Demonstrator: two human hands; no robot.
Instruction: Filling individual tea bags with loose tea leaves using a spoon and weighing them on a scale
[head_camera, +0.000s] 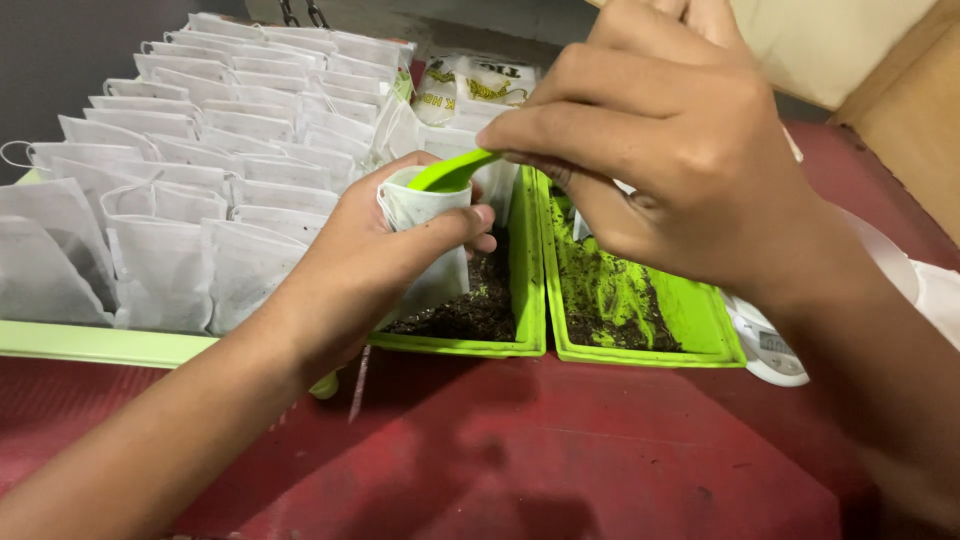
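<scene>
Head view: left hand (370, 255) pinched an open white paper sachet (425, 215); right hand (680, 150) pinched a green plastic scoop (450, 172) at its mouth; rows of filled white sachets (200, 150) stood done, dark soil remained in the green plastic tray (525, 300).

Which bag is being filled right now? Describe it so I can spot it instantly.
Start at the green tray holding dark soil. Just above its left half, the left hand grips one small white bag. Unlike the flat rows beside it, it is held open with a green scoop in its mouth.

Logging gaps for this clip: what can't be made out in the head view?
- Scoop: bowl inside the white bag, contents hidden.
- Bag's fill level: covered by left hand.
- White scale: mostly behind right hand; display too small.
- Printed packet: partly blocked.
</scene>
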